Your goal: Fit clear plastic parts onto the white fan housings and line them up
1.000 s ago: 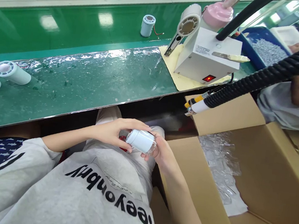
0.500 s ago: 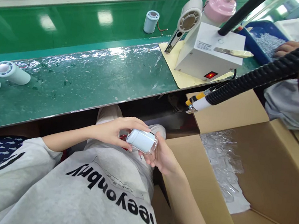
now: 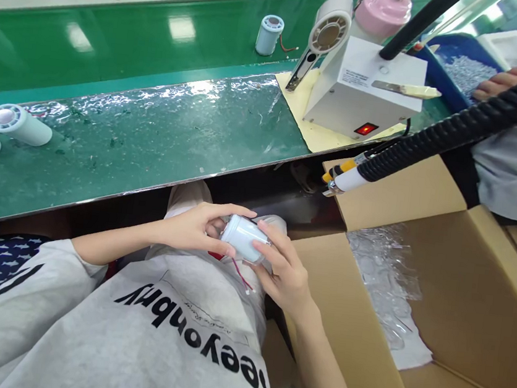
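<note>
Over my lap I hold a light-blue cylindrical fan housing (image 3: 240,237) between both hands, lying on its side. My left hand (image 3: 196,227) is closed around its left end, thumb below and fingers above. My right hand (image 3: 284,270) grips the right end, its fingers laid over the side. Something clear and shiny covers part of the cylinder's surface at the right. A thin red-and-dark wire with a small white plug (image 3: 244,278) hangs beneath it. Both end faces are mostly hidden by my hands.
Similar cylinders (image 3: 20,124) lie at the bench's left; another cylinder (image 3: 270,35) stands on the green belt. A white box (image 3: 365,94) with a lit red switch carries a black hose (image 3: 457,123). An open carton (image 3: 475,293) holds clear plastic pieces. A co-worker's hand (image 3: 504,82) reaches a blue tray.
My right hand has shifted its fingers over the cylinder's side, and the cylinder has turned so its wire hangs below. The belt cylinder has moved slightly right. The co-worker's arm has shifted.
</note>
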The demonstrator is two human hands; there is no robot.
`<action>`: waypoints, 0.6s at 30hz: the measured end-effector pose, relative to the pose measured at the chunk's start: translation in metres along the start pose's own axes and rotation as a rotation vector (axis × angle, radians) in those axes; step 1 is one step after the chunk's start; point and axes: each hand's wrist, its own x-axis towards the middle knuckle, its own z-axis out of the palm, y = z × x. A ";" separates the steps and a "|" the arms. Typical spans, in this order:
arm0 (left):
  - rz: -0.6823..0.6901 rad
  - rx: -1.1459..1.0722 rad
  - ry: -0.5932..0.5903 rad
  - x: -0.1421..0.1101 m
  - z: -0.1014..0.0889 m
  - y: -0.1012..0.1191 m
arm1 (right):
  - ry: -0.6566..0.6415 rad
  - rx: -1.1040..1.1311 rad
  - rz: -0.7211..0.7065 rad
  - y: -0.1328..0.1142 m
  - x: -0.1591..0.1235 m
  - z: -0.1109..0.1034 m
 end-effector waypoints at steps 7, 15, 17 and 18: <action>0.183 0.081 -0.095 0.000 -0.007 0.001 | -0.003 0.597 0.721 -0.012 0.000 -0.005; 0.051 -0.107 -0.135 0.003 -0.004 -0.022 | -0.069 0.587 0.910 -0.015 0.004 -0.005; -0.012 -0.169 -0.142 0.003 0.001 -0.029 | -0.067 0.643 0.940 -0.015 0.001 0.003; -0.055 -0.186 -0.138 0.003 0.002 -0.029 | -0.076 0.670 0.941 -0.015 0.000 0.007</action>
